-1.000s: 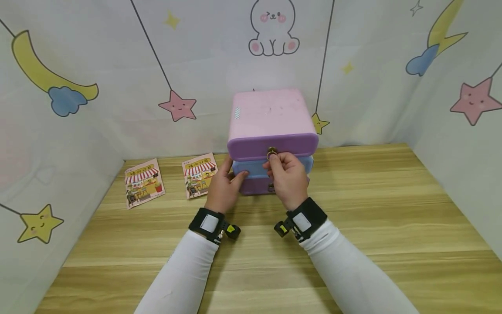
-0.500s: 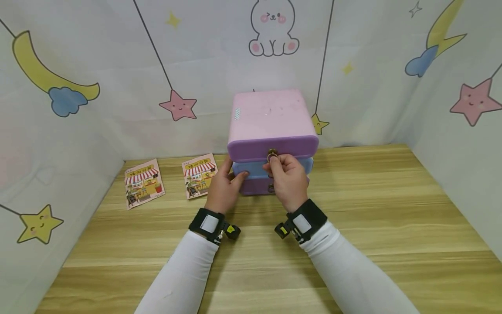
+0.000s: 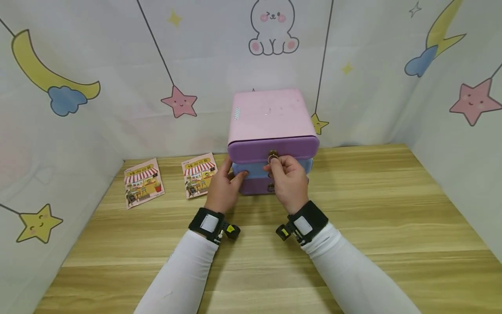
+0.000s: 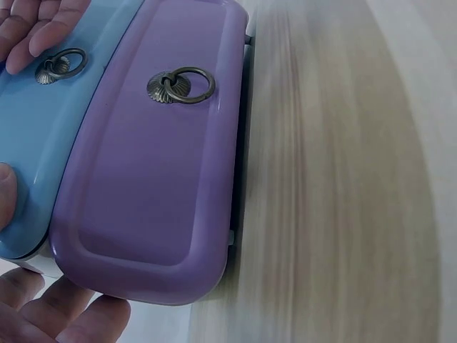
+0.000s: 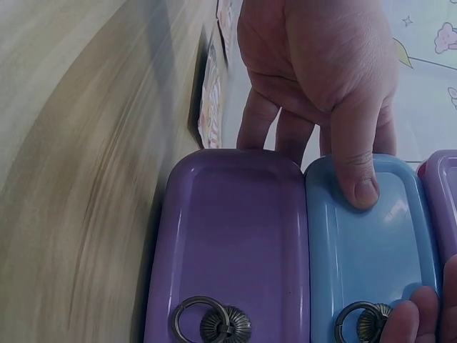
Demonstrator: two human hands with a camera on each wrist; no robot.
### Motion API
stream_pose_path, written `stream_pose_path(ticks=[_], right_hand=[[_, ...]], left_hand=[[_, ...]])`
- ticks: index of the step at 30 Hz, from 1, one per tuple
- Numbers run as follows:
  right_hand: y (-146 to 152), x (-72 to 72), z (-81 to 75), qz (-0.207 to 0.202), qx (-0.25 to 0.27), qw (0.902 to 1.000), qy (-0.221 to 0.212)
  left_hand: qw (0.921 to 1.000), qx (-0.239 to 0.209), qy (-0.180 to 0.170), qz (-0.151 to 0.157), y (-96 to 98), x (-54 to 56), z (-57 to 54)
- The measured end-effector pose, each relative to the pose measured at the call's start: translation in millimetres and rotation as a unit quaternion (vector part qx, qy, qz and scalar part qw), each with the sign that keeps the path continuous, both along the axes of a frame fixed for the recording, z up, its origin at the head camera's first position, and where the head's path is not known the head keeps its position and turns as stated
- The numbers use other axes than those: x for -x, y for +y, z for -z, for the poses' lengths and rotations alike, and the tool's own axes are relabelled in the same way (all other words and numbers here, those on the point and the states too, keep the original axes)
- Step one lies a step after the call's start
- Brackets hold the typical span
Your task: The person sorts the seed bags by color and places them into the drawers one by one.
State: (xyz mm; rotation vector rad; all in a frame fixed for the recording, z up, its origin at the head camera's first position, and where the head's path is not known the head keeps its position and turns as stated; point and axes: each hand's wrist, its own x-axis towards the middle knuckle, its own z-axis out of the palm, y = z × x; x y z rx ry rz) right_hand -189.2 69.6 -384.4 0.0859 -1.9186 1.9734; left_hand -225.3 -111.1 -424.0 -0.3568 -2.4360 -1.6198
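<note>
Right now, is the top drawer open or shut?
Slightly open: in the head view, a thin dark gap runs between the front of the top drawer and the pink casing.

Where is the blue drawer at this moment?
In the head view, the blue drawer is near the centre, between the top purple drawer and the bottom purple drawer, with the left hand touching its left end.

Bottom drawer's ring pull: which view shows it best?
Left wrist: the ring pull on the bottom drawer shows whole, large and unobstructed. Right wrist also has it close, but down at the frame's lower edge. Head shows it small, right beside the right hand.
</note>
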Motion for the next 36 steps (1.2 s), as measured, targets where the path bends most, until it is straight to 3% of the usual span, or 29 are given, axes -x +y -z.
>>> stream_pose_path(ticks=[36], right_hand=[[-0.4,-17.6,3.2,-0.005,0.002,0.9997,0.024]], left_hand=[[1.0,0.006,-0.002,-0.006,0.2,-2.2,-1.2]])
